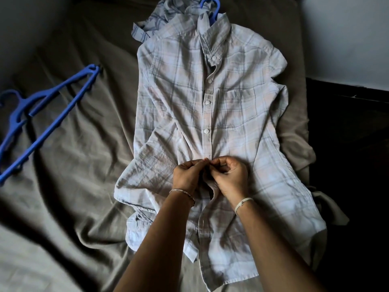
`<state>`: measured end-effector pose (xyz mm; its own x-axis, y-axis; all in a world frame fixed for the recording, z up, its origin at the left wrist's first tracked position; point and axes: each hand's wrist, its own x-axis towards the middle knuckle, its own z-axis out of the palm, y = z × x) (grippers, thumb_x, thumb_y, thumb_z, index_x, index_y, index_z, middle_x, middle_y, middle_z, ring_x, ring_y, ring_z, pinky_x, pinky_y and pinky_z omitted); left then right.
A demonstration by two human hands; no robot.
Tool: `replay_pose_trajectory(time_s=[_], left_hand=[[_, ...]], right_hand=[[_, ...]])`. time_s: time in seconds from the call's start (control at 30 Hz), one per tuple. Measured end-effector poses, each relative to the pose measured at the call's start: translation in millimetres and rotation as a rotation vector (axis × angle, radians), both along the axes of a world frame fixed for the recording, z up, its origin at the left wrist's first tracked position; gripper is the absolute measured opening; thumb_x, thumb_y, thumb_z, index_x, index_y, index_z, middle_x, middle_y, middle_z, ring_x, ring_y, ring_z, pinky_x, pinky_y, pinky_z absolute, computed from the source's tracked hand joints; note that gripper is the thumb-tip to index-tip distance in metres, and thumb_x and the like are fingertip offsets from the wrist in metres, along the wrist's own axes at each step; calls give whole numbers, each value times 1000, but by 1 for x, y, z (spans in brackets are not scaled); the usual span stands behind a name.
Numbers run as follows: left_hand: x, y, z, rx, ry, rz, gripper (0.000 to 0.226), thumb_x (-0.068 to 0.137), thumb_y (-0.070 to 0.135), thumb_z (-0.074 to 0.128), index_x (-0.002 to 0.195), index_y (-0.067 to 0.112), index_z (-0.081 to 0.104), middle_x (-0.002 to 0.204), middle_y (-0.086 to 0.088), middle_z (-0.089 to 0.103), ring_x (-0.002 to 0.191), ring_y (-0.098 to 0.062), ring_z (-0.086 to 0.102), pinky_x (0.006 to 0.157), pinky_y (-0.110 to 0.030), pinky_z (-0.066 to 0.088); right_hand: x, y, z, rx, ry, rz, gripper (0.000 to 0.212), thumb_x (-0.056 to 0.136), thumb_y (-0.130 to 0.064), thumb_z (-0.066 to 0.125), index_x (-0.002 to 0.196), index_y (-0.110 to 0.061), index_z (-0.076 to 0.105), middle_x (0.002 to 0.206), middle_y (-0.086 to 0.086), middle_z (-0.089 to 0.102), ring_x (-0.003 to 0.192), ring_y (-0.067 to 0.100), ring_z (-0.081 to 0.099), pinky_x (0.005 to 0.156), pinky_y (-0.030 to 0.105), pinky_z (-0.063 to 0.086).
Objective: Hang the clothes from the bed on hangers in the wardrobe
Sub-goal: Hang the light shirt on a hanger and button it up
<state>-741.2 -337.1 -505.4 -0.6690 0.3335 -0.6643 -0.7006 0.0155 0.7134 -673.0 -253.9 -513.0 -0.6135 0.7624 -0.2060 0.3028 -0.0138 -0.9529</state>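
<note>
Near me, my left hand (pixel 188 175) and right hand (pixel 230 178) pinch the plaid shirt (pixel 231 102) at a lower button, fingers curled tight on the cloth. The buttons beyond look fastened, the nearer hem open. It lies on the bed (pixel 84 165) with a blue hanger (pixel 210 5) already in the far collar, so hanging it up remains, and spare hangers (pixel 42 114) wait at left.

A grey-brown bed with a wrinkled sheet (pixel 84 186) carries a pale plaid button-up shirt (pixel 242 114) spread front-up with its collar at the far end, a bunched striped garment (pixel 164 15) touching its far shoulder, and a blue plastic hanger (pixel 63 108) well apart on the left.
</note>
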Motion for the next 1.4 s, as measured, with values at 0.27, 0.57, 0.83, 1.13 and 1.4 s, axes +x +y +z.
replay_pose_trajectory(time_s=[0.27, 0.57, 0.83, 1.13, 1.4], left_hand=[[-4, -1, 0, 19, -30, -26, 16, 82, 12, 73, 76, 0, 65, 63, -16, 62, 56, -25, 59, 63, -36, 50], [-2, -3, 0, 58, -1, -61, 23, 92, 7, 59, 70, 2, 62, 61, -13, 65, 54, -21, 61, 61, -30, 54], [0, -4, -1, -27, 134, -122, 14, 92, 7, 60, 79, 8, 64, 70, -11, 65, 58, -18, 59, 64, -31, 51], [63, -55, 11, -550, 803, -226, 26, 75, 4, 71, 100, 10, 70, 103, -8, 63, 93, -22, 61, 84, -8, 38], [77, -52, 21, -666, 795, -259, 39, 72, 22, 77, 110, 25, 68, 113, -9, 52, 107, -27, 49, 94, -19, 31]], right_hand=[[3, 1, 5, -20, 42, 18, 25, 77, 3, 75, 75, -21, 71, 73, -3, 71, 68, 8, 68, 70, 24, 55], [3, 2, 12, -225, 87, 22, 12, 85, 0, 69, 81, -12, 73, 73, -1, 72, 64, 5, 66, 64, 20, 56], [-3, -3, 4, -10, -59, 6, 13, 88, -7, 66, 83, -18, 72, 80, 1, 72, 72, 13, 68, 75, 39, 58], [83, -85, 32, 693, -260, 75, 52, 74, -21, 54, 124, -4, 55, 128, 11, 55, 128, 28, 47, 109, 43, 36], [99, -95, 42, 815, -466, 88, 39, 70, -17, 66, 109, -22, 63, 103, 0, 65, 94, 25, 63, 79, 36, 48]])
